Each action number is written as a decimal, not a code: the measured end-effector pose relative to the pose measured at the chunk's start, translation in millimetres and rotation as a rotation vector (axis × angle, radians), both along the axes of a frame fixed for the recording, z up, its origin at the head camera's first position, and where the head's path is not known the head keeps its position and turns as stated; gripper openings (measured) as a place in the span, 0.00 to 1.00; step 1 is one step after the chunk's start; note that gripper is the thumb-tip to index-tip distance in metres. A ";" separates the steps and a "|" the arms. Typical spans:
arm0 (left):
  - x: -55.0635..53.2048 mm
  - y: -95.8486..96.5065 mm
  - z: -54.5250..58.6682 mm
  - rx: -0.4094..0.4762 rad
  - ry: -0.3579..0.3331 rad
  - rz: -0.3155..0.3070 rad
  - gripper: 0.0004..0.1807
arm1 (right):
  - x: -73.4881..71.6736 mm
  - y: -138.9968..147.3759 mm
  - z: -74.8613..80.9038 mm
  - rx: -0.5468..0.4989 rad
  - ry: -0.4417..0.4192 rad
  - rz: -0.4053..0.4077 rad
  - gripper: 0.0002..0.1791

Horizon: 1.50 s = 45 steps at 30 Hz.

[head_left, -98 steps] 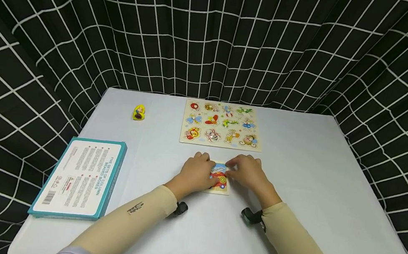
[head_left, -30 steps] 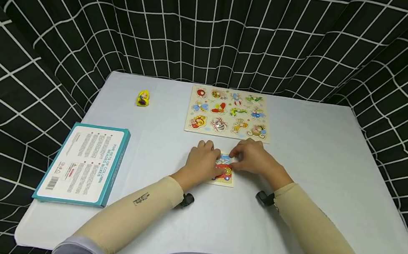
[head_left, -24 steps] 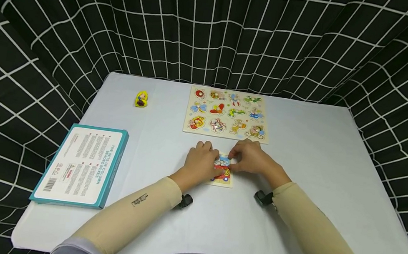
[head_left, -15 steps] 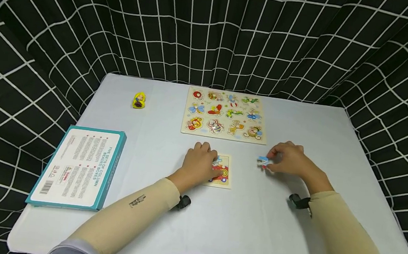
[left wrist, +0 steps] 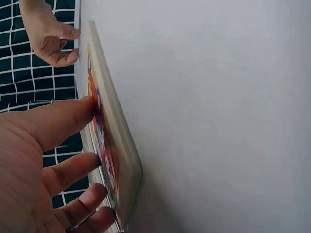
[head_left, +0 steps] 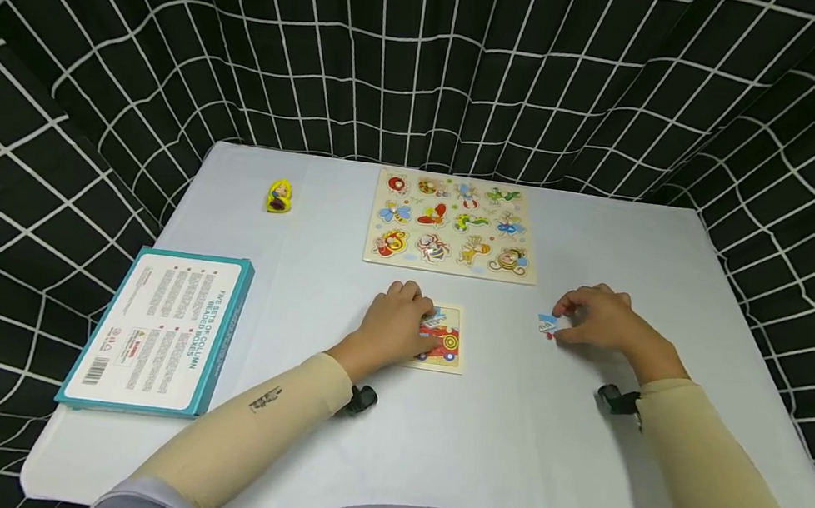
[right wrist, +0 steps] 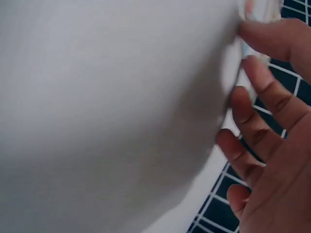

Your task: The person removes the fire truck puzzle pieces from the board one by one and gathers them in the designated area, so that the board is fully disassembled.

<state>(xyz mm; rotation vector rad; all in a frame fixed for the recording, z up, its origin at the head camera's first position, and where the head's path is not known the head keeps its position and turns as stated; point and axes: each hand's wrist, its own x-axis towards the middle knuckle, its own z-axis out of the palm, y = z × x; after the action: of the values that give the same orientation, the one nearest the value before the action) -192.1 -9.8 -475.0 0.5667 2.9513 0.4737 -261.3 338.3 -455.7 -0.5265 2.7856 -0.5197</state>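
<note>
My left hand (head_left: 394, 321) rests on a small wooden jigsaw puzzle (head_left: 449, 363) with a red vehicle picture, covering its left part. In the left wrist view its thumb and fingertips press the puzzle's picture face (left wrist: 101, 127). The puzzle's upper right part shows bare wood. To the right, my right hand (head_left: 599, 322) pinches a small blue, white and red puzzle piece (head_left: 547, 324) between thumb and forefinger, at or just above the table. The right wrist view shows that hand (right wrist: 272, 126) close to the cloth, with the piece mostly hidden.
A wooden board with insect pictures (head_left: 450, 263) lies at the back middle. At the back left is a small yellow figure piece (head_left: 279, 197). A teal and white box (head_left: 157, 334) lies at the left edge. Black grid cloth (head_left: 429, 64) hangs around the white table (head_left: 504, 466).
My right hand has lifted the blue-and-red piece out of the puzzle's upper right and carried it right across the table. My left hand has stayed on the puzzle.
</note>
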 end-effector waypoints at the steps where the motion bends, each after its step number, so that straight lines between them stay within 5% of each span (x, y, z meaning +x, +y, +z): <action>1: 0.6 -2.0 0.4 0.019 -0.009 0.011 0.29 | -0.5 -4.6 2.2 0.001 0.001 0.007 0.17; 11: 5.9 -13.7 0.2 0.130 -0.060 0.127 0.27 | 7.7 -129.2 8.8 -0.053 0.093 0.266 0.04; 15: 3.3 -16.1 -0.2 0.171 -0.070 0.146 0.20 | 10.0 -161.1 3.5 -0.012 0.079 0.270 0.04; 32: 0.1 -20.9 0.9 0.173 -0.077 0.175 0.19 | 12.5 -172.9 5.5 0.016 0.189 0.276 0.07; 37: -0.1 -24.6 2.5 0.181 -0.089 0.195 0.20 | 12.4 -169.8 5.6 -0.044 0.178 0.280 0.06; 45: -2.5 -22.5 0.2 0.145 -0.100 0.189 0.23 | 11.4 -170.4 -1.6 0.010 0.174 0.284 0.06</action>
<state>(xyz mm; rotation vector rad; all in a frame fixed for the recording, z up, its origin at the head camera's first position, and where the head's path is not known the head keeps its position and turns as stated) -194.6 -32.3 -474.7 0.2681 2.9031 0.7164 -249.9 167.9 -457.3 -0.9897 2.8020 -0.4130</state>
